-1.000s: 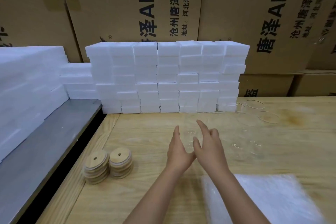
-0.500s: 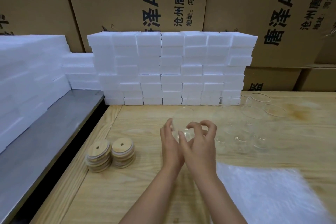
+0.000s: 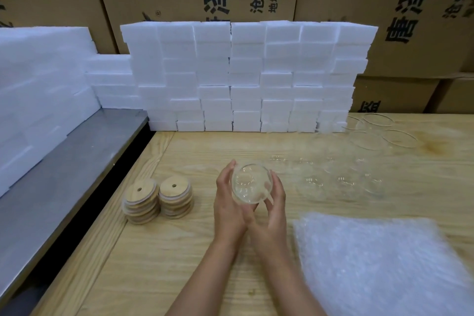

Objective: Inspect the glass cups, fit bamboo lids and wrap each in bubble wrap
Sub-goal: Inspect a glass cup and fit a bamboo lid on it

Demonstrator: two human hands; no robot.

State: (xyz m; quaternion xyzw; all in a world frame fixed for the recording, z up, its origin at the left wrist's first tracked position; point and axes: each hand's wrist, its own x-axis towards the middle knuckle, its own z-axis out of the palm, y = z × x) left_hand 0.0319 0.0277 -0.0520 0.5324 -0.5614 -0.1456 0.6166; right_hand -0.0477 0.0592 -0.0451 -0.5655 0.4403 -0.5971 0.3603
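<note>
One glass cup (image 3: 250,185) was held just above the surface (image 3: 179,264), front-centre, mouth tipped toward the person, probably for inspection. The left hand (image 3: 228,200) and right hand (image 3: 273,210) each curled round one side. Two bamboo lid stacks (image 3: 157,200) sat left, bubble wrap (image 3: 379,264) right, spare cups (image 3: 341,182) behind, with bare wood between.
</note>
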